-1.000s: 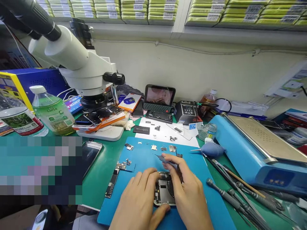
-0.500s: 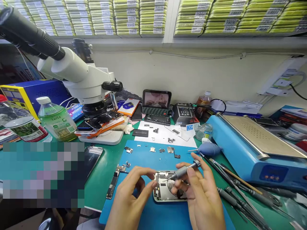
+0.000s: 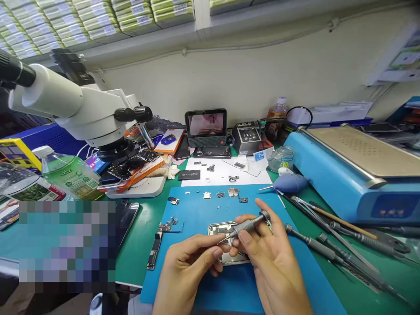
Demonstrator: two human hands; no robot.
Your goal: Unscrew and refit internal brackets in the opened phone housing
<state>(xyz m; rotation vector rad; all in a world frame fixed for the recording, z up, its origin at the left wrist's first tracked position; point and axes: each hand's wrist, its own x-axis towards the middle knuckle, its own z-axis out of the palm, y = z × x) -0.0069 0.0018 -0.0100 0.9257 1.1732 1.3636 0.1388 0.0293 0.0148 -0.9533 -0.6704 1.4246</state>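
- Your right hand [image 3: 274, 253] holds the screwdriver [image 3: 245, 228].
- Your left hand [image 3: 187, 266], fingers narrowed, is beside the screwdriver's tip; cannot tell if gripping.
- The phone [image 3: 235, 258] lies open on the mat [image 3: 193, 214] beneath.

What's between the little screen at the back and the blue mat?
In the head view: a flat black device, then white paper with small parts on it.

At your left stands a microscope [image 3: 95, 109], a green bottle [image 3: 70, 175] near it. Ahead of you, a lit screen [image 3: 207, 124] stands beside a control box [image 3: 246, 139]; at your right, a jar [image 3: 281, 159] sits beside a blue machine [image 3: 337, 180].
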